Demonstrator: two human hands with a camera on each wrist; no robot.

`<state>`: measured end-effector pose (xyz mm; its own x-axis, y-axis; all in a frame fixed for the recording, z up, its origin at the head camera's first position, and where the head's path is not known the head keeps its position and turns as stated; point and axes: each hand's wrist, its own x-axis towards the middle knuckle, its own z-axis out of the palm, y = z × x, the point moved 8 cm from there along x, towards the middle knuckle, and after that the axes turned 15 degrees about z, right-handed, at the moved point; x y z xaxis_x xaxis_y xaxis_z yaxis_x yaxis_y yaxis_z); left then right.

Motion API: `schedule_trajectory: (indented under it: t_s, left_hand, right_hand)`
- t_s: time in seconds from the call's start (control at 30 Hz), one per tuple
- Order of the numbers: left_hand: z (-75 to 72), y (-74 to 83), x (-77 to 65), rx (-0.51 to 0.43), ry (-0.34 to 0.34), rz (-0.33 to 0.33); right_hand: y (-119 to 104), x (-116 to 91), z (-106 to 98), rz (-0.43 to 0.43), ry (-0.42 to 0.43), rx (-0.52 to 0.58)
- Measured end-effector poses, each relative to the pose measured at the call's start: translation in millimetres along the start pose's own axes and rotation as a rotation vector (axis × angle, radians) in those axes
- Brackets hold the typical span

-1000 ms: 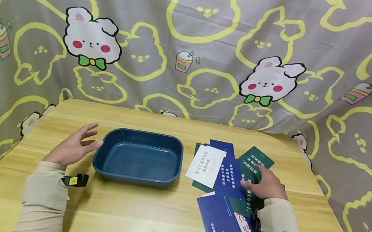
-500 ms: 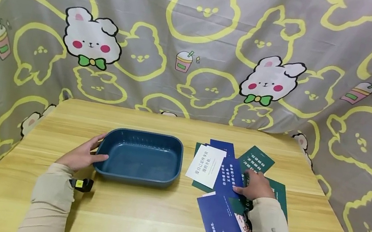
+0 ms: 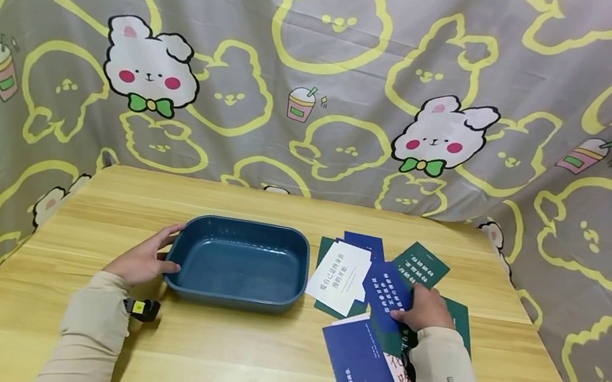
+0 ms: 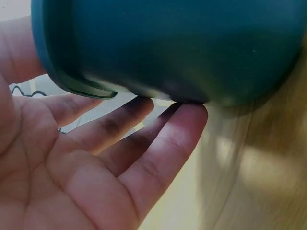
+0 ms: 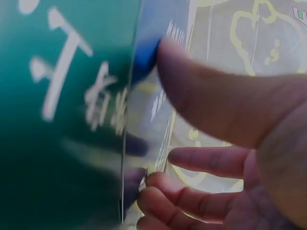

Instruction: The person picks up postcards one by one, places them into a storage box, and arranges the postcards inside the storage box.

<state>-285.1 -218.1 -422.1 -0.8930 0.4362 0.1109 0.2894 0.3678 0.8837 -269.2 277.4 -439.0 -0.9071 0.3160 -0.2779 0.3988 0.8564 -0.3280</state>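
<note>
A dark blue-green plastic basin (image 3: 231,299) stands left of centre on the table. My left hand (image 3: 143,256) grips its left end, thumb over the rim and fingers against the outer wall, as the left wrist view (image 4: 158,165) confirms. To the right, my right hand (image 3: 428,309) pinches a blue card (image 3: 385,287) with white writing, its thumb (image 5: 206,96) on the printed face. Spread around that hand are a white card (image 3: 338,279), green cards (image 3: 425,263), another blue card (image 3: 362,375) and a pale card with red characters (image 3: 401,375), partly covered.
The cards overlap in a loose pile right of the basin. A wooden table (image 3: 225,368) carries everything. Grey cloth (image 3: 339,176) with yellow outlines and white rabbits hangs behind and along both sides.
My left hand has come from beside the basin to its rim, and the basin has shifted slightly right. My right hand has come down onto the pile; the blue card has moved and turned.
</note>
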Motion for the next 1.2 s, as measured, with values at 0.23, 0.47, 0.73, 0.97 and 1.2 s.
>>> schedule_trajectory:
  t_s: [0.23, 0.47, 0.73, 0.97, 1.2]
  left_hand:
    - [2.4, -1.1, 0.2, -0.006, 0.027, -0.011]
    - [3.0, -4.3, 3.1, -0.008, 0.156, -0.002]
    - [7.5, -15.3, 7.7, -0.124, 0.317, -0.013]
    - [13.8, -25.8, 8.8, -0.502, 0.378, 0.123]
    - [14.5, -30.7, 4.1, -0.600, 0.344, 0.228]
  right_hand:
    - [7.0, 2.8, -2.7, 0.041, -0.016, 0.071]
    - [15.5, 5.8, -5.0, 0.065, -0.060, 0.136]
    - [26.2, 11.7, -11.6, 0.044, -0.046, 0.209]
    - [35.2, 18.4, -16.6, 0.029, -0.013, 0.289]
    - [36.4, 17.9, -20.4, 0.037, -0.024, 0.379]
